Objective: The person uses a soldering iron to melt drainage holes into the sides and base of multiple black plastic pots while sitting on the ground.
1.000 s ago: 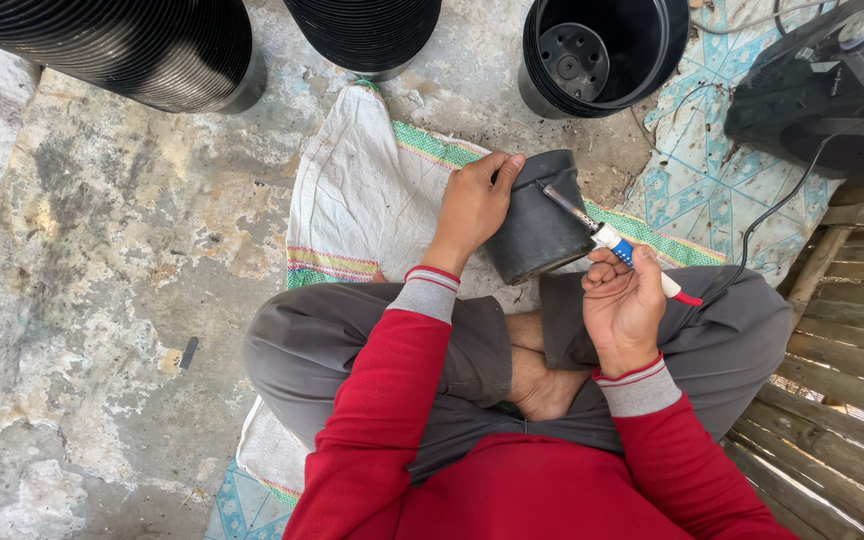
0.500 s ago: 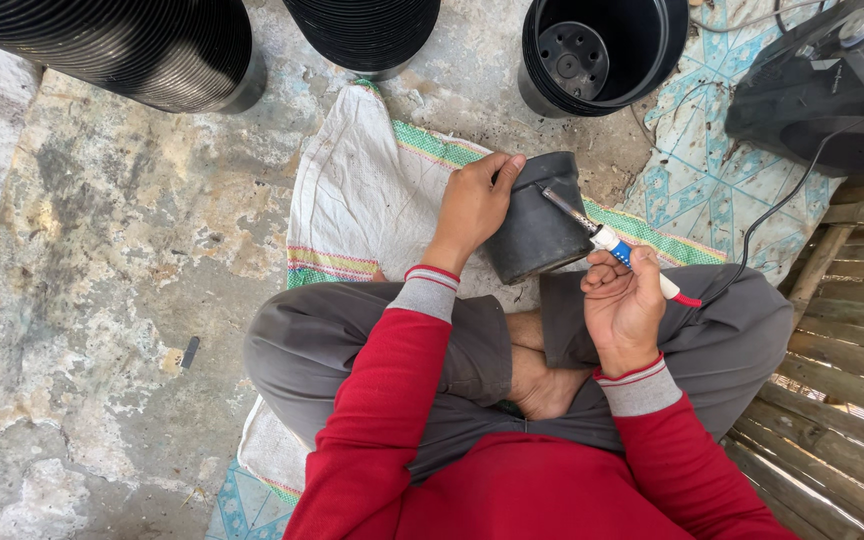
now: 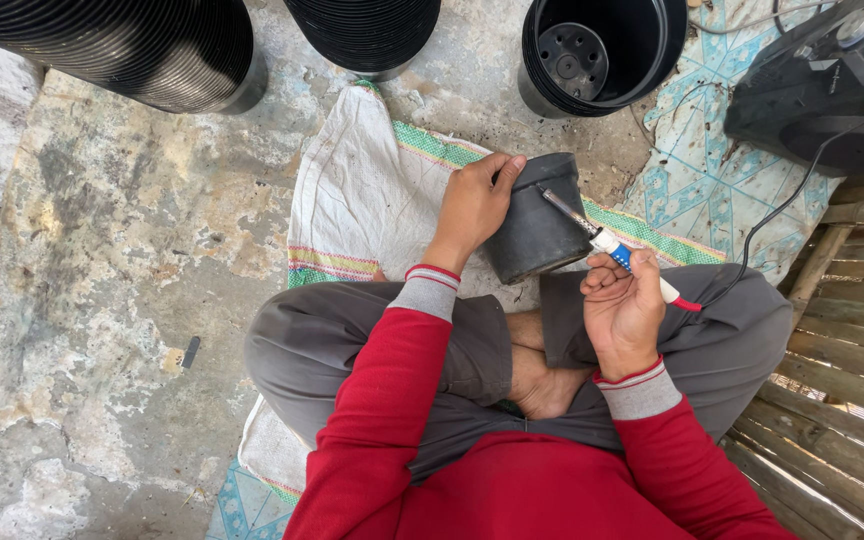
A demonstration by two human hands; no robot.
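Observation:
I sit cross-legged in grey trousers and a red top. My left hand [image 3: 474, 205] grips a small black plastic pot [image 3: 537, 232] lying on its side over my knees, thumb on its rim. My right hand [image 3: 624, 308] holds a pen-like soldering tool [image 3: 607, 243] with a white and blue handle. Its metal tip rests against the pot's wall near the rim. A red end of the tool sticks out past my palm.
A white woven sack [image 3: 367, 195] lies under me on the stained concrete floor. Stacks of black pots [image 3: 142, 45] lie at the top left and centre, and an upright black pot [image 3: 602, 50] at top right. A black device [image 3: 827, 95] with cable and wooden slats [image 3: 842, 360] are on the right.

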